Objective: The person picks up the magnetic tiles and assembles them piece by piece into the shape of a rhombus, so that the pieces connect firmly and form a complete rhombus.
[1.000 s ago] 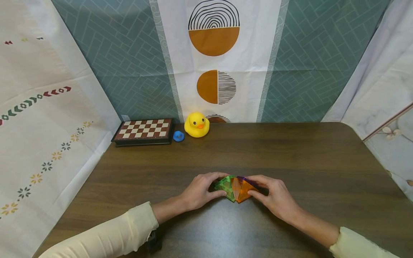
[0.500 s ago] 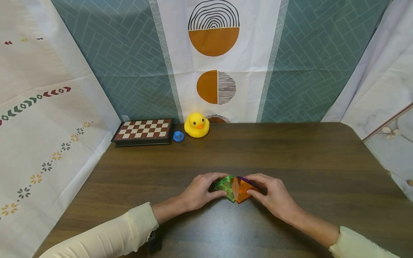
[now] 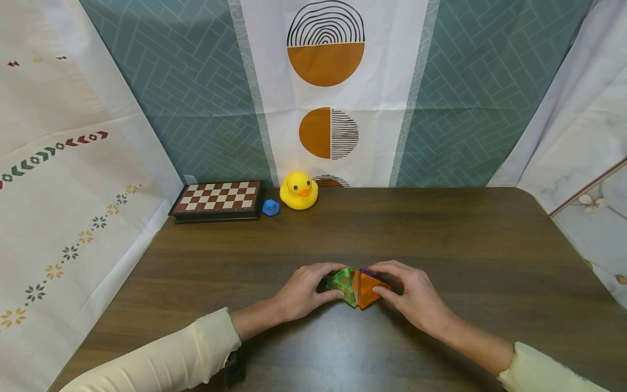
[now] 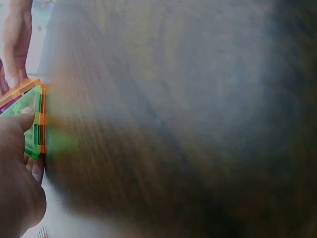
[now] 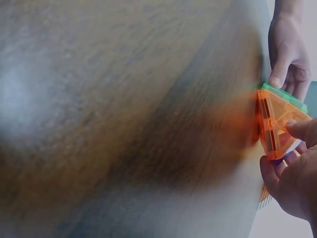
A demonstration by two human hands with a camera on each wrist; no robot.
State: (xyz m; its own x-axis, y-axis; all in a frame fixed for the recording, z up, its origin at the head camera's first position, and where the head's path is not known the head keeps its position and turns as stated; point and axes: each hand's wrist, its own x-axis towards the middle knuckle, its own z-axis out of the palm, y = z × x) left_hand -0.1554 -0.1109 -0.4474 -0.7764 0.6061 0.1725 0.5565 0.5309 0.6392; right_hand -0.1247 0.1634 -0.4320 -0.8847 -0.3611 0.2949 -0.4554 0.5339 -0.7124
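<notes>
Translucent triangular magnetic tiles form a small cluster near the middle of the table. My left hand (image 3: 306, 289) pinches the green magnetic tile (image 3: 345, 282), thumb in front and fingers behind. From the other side, my right hand (image 3: 416, 294) pinches an orange magnetic tile (image 3: 368, 288). Behind the orange, a purple tile (image 3: 366, 271) shows only as an edge. In the left wrist view, the thumb presses the green tile (image 4: 30, 105), with orange edges against it. The right wrist view has the thumb on the orange tile (image 5: 280, 111). My fingers hide the tiles' far sides.
A brown wooden table (image 3: 441, 234) lies under the hands. Along its back stand a chessboard box (image 3: 220, 197), a small blue duck (image 3: 271, 207) and a large yellow rubber duck (image 3: 299, 190). Patterned cloths hang behind and at both sides.
My right hand has shifted slightly left, and the orange tile has turned a little with it, closer against the green one. The left hand stays put.
</notes>
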